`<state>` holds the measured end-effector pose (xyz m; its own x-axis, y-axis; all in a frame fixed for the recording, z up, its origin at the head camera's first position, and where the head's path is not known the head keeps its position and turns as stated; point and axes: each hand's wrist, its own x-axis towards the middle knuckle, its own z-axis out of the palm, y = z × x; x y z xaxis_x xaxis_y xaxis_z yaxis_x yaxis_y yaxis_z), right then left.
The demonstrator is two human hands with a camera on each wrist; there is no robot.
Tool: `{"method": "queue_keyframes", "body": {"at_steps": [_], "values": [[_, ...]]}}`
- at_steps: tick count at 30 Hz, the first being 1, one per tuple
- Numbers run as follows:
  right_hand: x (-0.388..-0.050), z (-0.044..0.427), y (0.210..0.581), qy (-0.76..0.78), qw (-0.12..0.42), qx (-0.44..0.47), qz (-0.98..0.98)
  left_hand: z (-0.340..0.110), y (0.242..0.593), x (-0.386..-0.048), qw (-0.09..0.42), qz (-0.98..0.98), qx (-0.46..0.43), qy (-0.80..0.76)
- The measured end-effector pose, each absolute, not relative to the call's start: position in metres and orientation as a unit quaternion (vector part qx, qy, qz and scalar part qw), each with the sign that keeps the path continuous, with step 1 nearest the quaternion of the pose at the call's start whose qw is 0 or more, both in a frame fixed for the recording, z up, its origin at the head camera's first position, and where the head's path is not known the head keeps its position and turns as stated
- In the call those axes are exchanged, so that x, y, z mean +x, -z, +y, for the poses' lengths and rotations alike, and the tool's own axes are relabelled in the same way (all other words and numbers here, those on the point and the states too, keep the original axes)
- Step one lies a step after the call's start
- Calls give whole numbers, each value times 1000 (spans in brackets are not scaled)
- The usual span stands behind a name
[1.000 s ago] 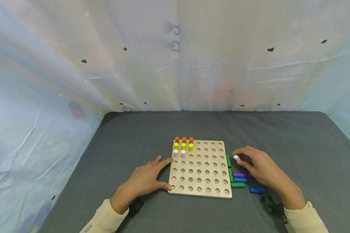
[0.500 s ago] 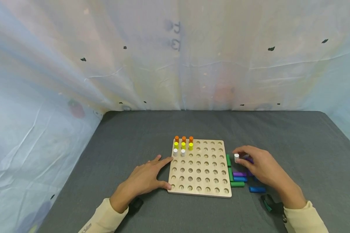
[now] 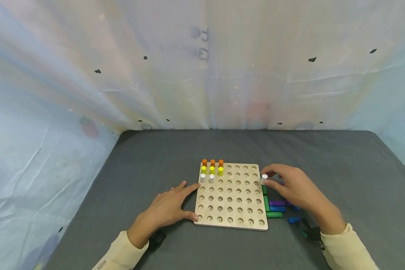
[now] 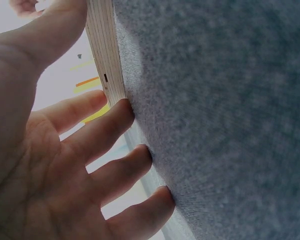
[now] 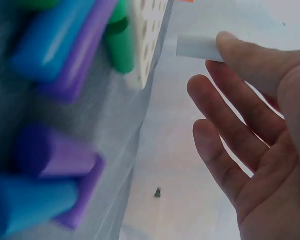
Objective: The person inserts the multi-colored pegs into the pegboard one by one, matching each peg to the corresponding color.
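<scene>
Two-handed pose: left fingers (image 3: 190, 189) outspread against pegboard (image 3: 234, 195), right fingers (image 3: 275, 168) around white peg (image 3: 264, 178).

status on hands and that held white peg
Right hand pinches white peg near right edge of pegboard. Left hand touches left edge. No obstruction visible.

A pale, creased sheet (image 3: 243, 86), printed with faded red shapes (image 3: 89, 128) and dotted with small, irregular black marks (image 3: 312, 59), hangs behind and beside a broad, round-cornered, dark-grey, cloth-covered table (image 3: 324, 153), under soft, even light.
</scene>
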<state>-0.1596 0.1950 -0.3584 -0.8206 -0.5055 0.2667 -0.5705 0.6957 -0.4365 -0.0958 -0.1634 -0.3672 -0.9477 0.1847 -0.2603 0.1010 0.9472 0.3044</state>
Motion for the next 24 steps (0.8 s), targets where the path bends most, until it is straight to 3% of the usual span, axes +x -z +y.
{"method": "queue_keyframes", "body": {"at_steps": [24], "values": [[-176,121,345,-298,-2,345,-890,-162,367,-97,156,975,66,-142]]}}
